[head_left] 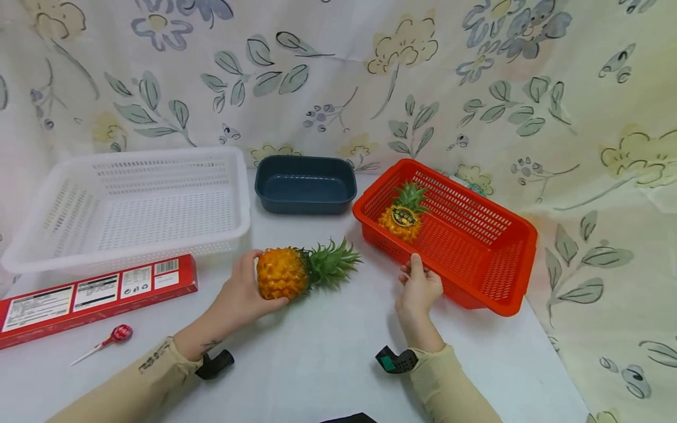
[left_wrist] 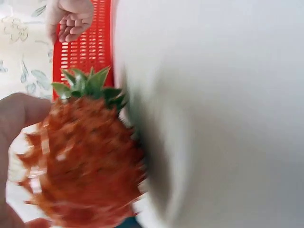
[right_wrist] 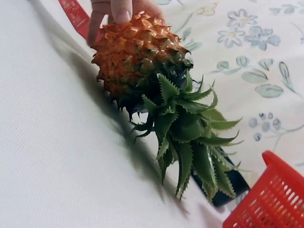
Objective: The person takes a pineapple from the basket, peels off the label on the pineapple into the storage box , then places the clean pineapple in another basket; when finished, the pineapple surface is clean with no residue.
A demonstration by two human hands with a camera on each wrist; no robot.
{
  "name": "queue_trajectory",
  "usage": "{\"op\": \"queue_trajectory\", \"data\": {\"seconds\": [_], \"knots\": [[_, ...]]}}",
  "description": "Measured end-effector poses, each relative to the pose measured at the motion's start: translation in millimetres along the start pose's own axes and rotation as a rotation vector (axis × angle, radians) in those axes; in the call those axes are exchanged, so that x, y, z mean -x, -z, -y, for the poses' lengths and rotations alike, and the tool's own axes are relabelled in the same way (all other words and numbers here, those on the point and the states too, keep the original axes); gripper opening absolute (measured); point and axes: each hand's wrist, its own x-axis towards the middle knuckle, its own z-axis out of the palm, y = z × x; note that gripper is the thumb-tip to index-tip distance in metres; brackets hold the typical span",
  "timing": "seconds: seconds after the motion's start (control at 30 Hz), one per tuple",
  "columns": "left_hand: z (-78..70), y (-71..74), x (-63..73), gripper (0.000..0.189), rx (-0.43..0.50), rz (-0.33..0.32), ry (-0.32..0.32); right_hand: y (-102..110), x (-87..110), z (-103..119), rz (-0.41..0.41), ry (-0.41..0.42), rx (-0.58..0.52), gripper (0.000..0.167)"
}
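Note:
My left hand [head_left: 245, 291] grips an orange pineapple [head_left: 282, 273] by its body, with thumb and fingers on either side. The fruit lies sideways, its green crown pointing right, and a shadow falls on the table beneath. In the left wrist view the pineapple [left_wrist: 90, 161] fills much of the left side. Beside the front wall of the red basket [head_left: 455, 258] is my right hand [head_left: 420, 291], its fingers loosely curled with nothing seen in them; whether it touches the basket I cannot tell. Inside that basket, at its left end, lies another pineapple [head_left: 404, 217] with a black label.
A white basket [head_left: 240, 200] stands at the back left, and a dark blue tub [head_left: 307, 205] sits between the two baskets. In front of the white basket are a red box [head_left: 174, 276] and a lollipop [head_left: 121, 333]. A flowered cloth [head_left: 338, 76] hangs behind.

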Motion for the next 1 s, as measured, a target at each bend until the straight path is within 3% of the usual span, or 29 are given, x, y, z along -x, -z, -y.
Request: {"op": "queue_trajectory", "data": {"seconds": [0.1, 0.2, 0.27, 0.37, 0.43, 0.57, 0.73, 0.87, 1.0], "knots": [[-6.4, 10.7, -0.8, 0.085, -0.147, -0.035, -0.152, 1, 0.2, 1, -0.002, -0.007, 0.002, 0.023], [-14.6, 23.0, -6.3, 0.075, -0.293, -0.058, -0.378, 1, 0.5, 1, 0.004, -0.004, 0.003, 0.023], [-20.4, 31.6, -12.8, 0.071, -0.369, -0.034, -0.542, 0, 0.9, 1, 0.007, -0.003, -0.001, 0.023], [-30.8, 44.4, -23.7, 0.068, -0.441, 0.109, -0.716, 1, 0.7, 1, 0.005, -0.01, -0.005, 0.023], [-35.4, 49.7, -31.1, 0.072, -0.479, 0.227, -0.767, 1, 0.8, 1, 0.005, -0.019, -0.001, 0.024], [-40.5, 50.2, -44.7, 0.082, -0.554, 0.414, -0.763, 2, 1.1, 1, 0.0, -0.032, 0.019, 0.025], [-39.5, 42.7, -57.2, 0.087, -0.601, 0.552, -0.729, 2, 2.9, 2, 0.002, -0.033, 0.02, 0.026], [-37.3, 39.5, -60.1, 0.086, -0.573, 0.613, -0.676, 1, 3.4, 3, 0.007, -0.036, 0.024, 0.025], [-37.1, 38.4, -57.3, 0.084, -0.552, 0.608, -0.587, 2, 2.9, 3, 0.008, -0.037, 0.027, 0.025]]}}
